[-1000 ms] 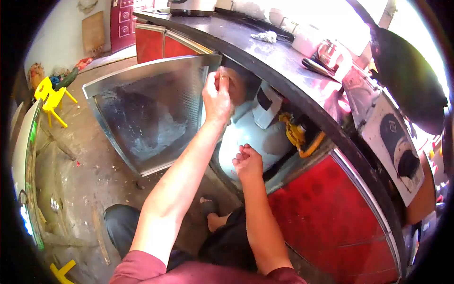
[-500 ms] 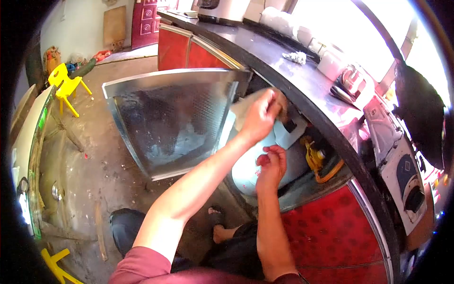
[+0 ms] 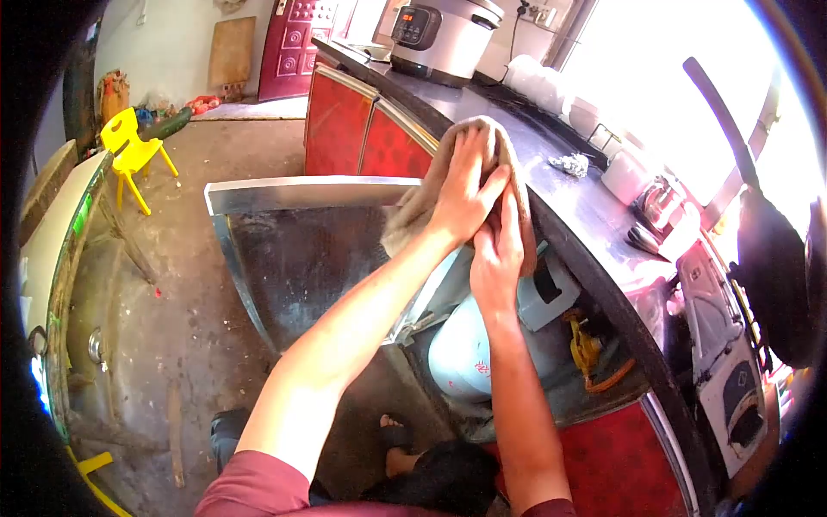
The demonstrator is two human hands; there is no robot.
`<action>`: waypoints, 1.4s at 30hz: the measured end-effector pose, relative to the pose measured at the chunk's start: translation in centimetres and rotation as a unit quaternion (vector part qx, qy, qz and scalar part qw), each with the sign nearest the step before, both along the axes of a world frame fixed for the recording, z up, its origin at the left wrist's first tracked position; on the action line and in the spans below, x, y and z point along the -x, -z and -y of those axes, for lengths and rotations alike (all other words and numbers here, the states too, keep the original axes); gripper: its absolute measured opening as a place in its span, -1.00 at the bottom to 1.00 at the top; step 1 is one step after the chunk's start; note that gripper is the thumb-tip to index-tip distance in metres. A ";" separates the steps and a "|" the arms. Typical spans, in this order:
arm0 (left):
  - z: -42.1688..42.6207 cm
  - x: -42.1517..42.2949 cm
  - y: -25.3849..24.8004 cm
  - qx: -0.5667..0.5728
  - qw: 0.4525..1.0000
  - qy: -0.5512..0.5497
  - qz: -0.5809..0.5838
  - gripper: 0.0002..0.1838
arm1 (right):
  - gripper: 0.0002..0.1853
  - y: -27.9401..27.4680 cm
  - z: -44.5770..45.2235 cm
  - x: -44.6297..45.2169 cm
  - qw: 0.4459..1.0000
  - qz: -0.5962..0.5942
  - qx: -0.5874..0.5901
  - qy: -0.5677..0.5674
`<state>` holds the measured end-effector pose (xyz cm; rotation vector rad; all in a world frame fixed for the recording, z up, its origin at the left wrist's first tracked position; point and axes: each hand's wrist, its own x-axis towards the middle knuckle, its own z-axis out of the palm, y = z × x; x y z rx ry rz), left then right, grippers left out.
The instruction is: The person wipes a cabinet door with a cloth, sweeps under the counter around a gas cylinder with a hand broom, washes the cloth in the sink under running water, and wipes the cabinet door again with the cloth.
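A brown-grey cloth point(image 3: 412, 214) hangs spread between my hands, above the open cabinet and near the counter edge. My left hand point(image 3: 469, 191) presses on the cloth, fingers pointing up, thumb out to the right. Just below and to the right, my right hand point(image 3: 500, 250) has its fingers upright against the cloth, touching my left hand. Behind the cloth stands the open cabinet door point(image 3: 297, 267) with its metal frame. Inside the cabinet are a pale blue gas cylinder point(image 3: 461, 353) and a yellow valve point(image 3: 584, 345) with an orange hose.
On the dark counter point(image 3: 551, 185) stand a cooker point(image 3: 444, 39), white containers point(image 3: 627, 175) and a crumpled wad point(image 3: 568, 165). A stove point(image 3: 728, 405) and a black wok point(image 3: 771, 276) are at the right. A yellow chair point(image 3: 133, 155) stands on the floor at the left.
The cloth has been raised and opened out from inside the cabinet area toward the counter edge. My right hand has moved up to the cloth beside my left. The view has shifted.
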<state>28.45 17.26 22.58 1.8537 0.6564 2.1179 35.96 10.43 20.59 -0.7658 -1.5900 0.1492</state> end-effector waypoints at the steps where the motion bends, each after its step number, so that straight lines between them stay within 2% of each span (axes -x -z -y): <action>1: -1.1 -0.7 -1.2 0.015 0.999 -0.037 0.007 -0.34 | -0.44 -1.1 0.1 0.9 0.999 -0.033 0.023 0.027; 3: -2.0 -1.6 -2.6 0.078 0.992 -0.099 0.026 -0.33 | -0.45 -1.8 -1.2 0.5 0.994 -0.080 0.044 -0.056; 4: -1.8 -2.1 -3.0 0.100 0.987 -0.103 0.078 -0.37 | -0.45 -1.9 -0.8 0.6 0.992 -0.101 0.047 -0.063; 5: -1.4 -2.1 -3.0 0.087 0.989 -0.067 0.101 -0.43 | -0.44 -2.0 -0.1 0.6 0.995 -0.080 0.047 -0.032; 7: -0.3 -2.4 -2.1 0.086 0.993 -0.070 0.043 -0.48 | -0.43 -1.3 1.0 0.0 0.992 -0.101 0.016 -0.072; 8: 1.3 -3.1 -1.3 0.085 0.993 -0.048 0.071 -0.49 | -0.42 -0.8 1.7 -0.2 0.989 -0.113 0.001 -0.093; 9: 3.3 -3.6 -0.9 0.091 0.990 0.021 0.110 -0.48 | -0.42 -0.6 3.0 0.0 0.986 -0.150 0.016 -0.065; 11: 7.3 -4.8 0.5 0.060 0.998 0.010 0.030 -0.48 | -0.43 0.2 5.2 0.3 0.952 -0.288 0.009 -0.105; 13: 10.9 -4.4 0.0 0.089 0.990 0.107 -0.019 -0.43 | -0.43 0.5 7.9 0.2 0.967 -0.247 -0.033 -0.051; 15: 11.8 -3.5 -0.6 0.076 0.989 0.115 -0.053 -0.40 | -0.42 0.4 8.6 0.4 0.967 -0.248 -0.047 -0.043; 17: 10.7 -3.6 -0.7 0.075 0.993 0.065 -0.067 -0.41 | -0.41 0.0 7.7 0.8 0.952 -0.293 -0.031 -0.080; 19: 9.0 -3.4 -1.3 0.060 0.996 0.017 -0.062 -0.42 | -0.45 -0.1 5.6 -0.2 0.969 -0.232 -0.016 -0.079; 21: 7.6 -1.9 -2.8 0.059 0.982 -0.079 -0.161 -0.45 | -0.46 -1.1 3.8 0.4 0.956 -0.265 0.030 -0.121; 22: 6.8 -1.2 -3.9 0.083 0.923 -0.195 -0.322 -0.48 | -0.47 -1.6 2.8 0.7 0.946 -0.275 0.038 -0.167; 23: 4.9 -1.6 -3.6 0.057 0.993 -0.074 -0.076 -0.51 | -0.49 -2.5 1.9 1.2 0.933 -0.288 0.058 -0.207; 25: 0.8 -0.9 -3.9 0.074 0.994 -0.073 -0.043 -0.57 | -0.46 -4.0 0.3 2.4 0.859 -0.354 0.110 -0.351; 27: -2.8 -0.4 -4.2 0.172 0.983 -0.058 0.013 -0.53 | -0.37 -4.6 -2.3 2.8 0.851 -0.321 0.145 -0.389; 28: -3.7 0.8 -4.6 0.181 0.976 -0.099 -0.069 -0.49 | -0.35 -5.0 -3.6 3.0 0.834 -0.311 0.168 -0.423; 29: -5.3 1.3 -5.1 0.249 0.962 -0.100 -0.042 -0.49 | -0.34 -5.6 -5.0 3.2 0.817 -0.299 0.190 -0.455; 30: -7.6 1.9 -5.3 0.257 0.963 -0.077 -0.036 -0.50 | -0.27 -6.0 -6.6 3.3 0.818 -0.241 0.200 -0.483; 32: -12.5 3.8 -4.8 0.274 0.961 -0.030 -0.027 -0.52 | -0.21 -6.7 -8.8 3.8 0.823 -0.230 0.244 -0.459; 34: -13.4 5.7 -5.6 0.327 0.943 -0.046 -0.043 -0.48 | -0.18 -7.4 -10.0 4.7 0.821 -0.199 0.271 -0.461; 35: -13.6 6.5 -5.9 0.353 0.933 -0.048 -0.041 -0.46 | -0.19 -7.3 -11.2 5.0 0.813 -0.202 0.276 -0.472; 36: -13.6 7.1 -6.3 0.369 0.927 -0.048 -0.041 -0.44 | -0.24 -7.3 -11.7 5.7 0.825 -0.221 0.285 -0.436; 37: -13.2 7.5 -6.6 0.407 0.913 -0.022 0.031 -0.42 | -0.27 -7.2 -12.0 6.3 0.835 -0.240 0.293 -0.399; 39: -11.8 7.3 -6.7 0.410 0.912 -0.022 0.026 -0.44 | -0.31 -6.8 -11.6 6.7 0.839 -0.261 0.275 -0.391; 42: -8.7 6.4 -6.3 0.384 0.923 -0.011 -0.021 -0.49 | -0.32 -6.6 -7.9 7.2 0.868 -0.309 0.236 -0.307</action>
